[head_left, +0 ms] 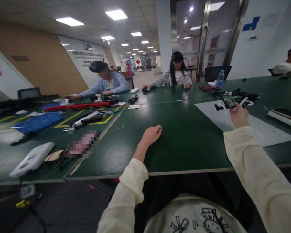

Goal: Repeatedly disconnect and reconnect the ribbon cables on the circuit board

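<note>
My left hand [152, 134] rests on the green table [179, 142] with its fingers curled closed, and nothing shows in it. Out to the right, my right hand [239, 116] grips the near edge of a green circuit board [229, 98], thumb and fingers closed on it. The board is held over the far part of a grey flat sheet [264, 132]. Black parts [249, 96] and a white strip [244, 101] lie close behind and beside the board.
At left are a blue tray [37, 122], a white power bank [32, 159], a phone [83, 144] and a red strip [77, 106]. A water bottle [219, 79] stands at the back right. Two people [109, 81] sit across the table; another is far right.
</note>
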`<state>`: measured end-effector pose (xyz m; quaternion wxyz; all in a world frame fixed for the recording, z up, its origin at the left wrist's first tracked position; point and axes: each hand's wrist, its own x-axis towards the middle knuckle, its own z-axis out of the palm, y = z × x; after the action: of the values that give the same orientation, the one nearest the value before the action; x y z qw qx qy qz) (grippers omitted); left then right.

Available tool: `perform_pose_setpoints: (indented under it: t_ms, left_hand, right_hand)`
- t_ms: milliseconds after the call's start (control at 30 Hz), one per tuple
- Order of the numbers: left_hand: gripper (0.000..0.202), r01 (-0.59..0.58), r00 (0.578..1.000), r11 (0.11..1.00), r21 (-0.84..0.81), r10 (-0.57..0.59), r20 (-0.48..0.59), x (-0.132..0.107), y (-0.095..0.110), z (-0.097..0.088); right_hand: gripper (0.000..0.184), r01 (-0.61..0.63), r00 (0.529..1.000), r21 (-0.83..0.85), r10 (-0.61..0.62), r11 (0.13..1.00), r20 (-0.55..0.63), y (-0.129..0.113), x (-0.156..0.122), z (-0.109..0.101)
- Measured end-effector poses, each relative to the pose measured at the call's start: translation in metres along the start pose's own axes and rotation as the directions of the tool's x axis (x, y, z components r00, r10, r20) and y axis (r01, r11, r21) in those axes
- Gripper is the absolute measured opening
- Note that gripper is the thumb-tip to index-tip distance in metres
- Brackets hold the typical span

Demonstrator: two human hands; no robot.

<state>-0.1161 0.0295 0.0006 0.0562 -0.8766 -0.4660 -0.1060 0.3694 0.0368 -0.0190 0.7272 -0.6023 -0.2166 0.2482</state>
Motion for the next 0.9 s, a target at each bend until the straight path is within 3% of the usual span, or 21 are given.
perform_pose_setpoints:
  t_ms: [167, 267, 367, 433, 533, 767, 900]
  left_hand:
    - [0.022, 0.075, 0.981, 0.997, -0.036, -0.081, -0.175, 0.0, 0.0, -0.001]
    - [0.021, 0.113, 0.921, 0.986, -0.125, -0.151, -0.358, 0.002, 0.001, -0.001]
    - [0.019, 0.077, 0.852, 0.975, -0.21, -0.173, -0.493, 0.005, 0.003, -0.001]
    - [0.02, 0.028, 0.834, 0.972, -0.233, -0.151, -0.531, 0.007, 0.004, 0.0]
    - [0.021, -0.014, 0.837, 0.974, -0.225, -0.112, -0.536, 0.01, 0.005, 0.002]
    - [0.031, -0.067, 0.901, 0.977, -0.205, -0.029, -0.433, 0.014, 0.004, 0.014]
    - [0.039, -0.131, 0.945, 0.975, -0.18, 0.068, -0.321, 0.013, 0.013, 0.016]
  right_hand:
    - [0.012, -0.122, 0.958, 0.016, 0.113, 0.992, 0.265, -0.003, -0.048, 0.038]
    - [0.011, -0.208, 0.841, 0.0, 0.179, 0.978, 0.51, 0.005, -0.09, 0.069]
    - [0.013, -0.251, 0.745, -0.032, 0.214, 0.968, 0.631, 0.01, -0.131, 0.094]
    - [0.013, -0.274, 0.664, -0.054, 0.229, 0.96, 0.712, 0.012, -0.152, 0.104]
    - [0.013, -0.291, 0.561, -0.097, 0.252, 0.952, 0.788, 0.014, -0.17, 0.107]
    - [0.012, -0.275, 0.508, -0.184, 0.306, 0.944, 0.805, 0.022, -0.177, 0.104]
    - [0.017, -0.143, 0.477, -0.24, 0.28, 0.96, 0.833, 0.027, -0.178, 0.107]
